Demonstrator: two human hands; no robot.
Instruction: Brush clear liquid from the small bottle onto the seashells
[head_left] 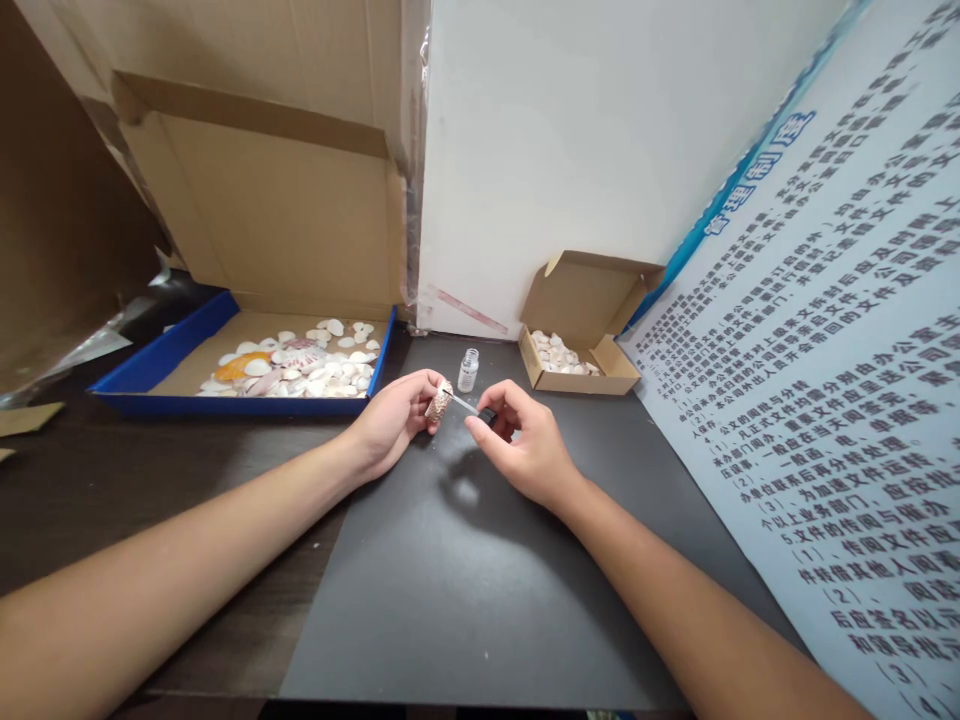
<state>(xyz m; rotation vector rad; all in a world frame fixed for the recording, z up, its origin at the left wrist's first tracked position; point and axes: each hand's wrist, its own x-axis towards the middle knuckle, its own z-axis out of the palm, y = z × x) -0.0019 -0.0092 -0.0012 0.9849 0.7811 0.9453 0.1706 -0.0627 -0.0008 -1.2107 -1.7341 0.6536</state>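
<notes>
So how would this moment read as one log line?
left hand: holding small patterned piece | right hand: holding black-capped applicator, tip by piece | glass bottle: uncapped, upright on grey mat

Left hand (390, 420) and right hand (531, 443), both pinching, face each other closely.

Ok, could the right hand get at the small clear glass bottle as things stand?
Probably yes: the small clear glass bottle stands just beyond the right hand, and nothing seems to block the way, though that hand holds a slim black-capped applicator.
</notes>
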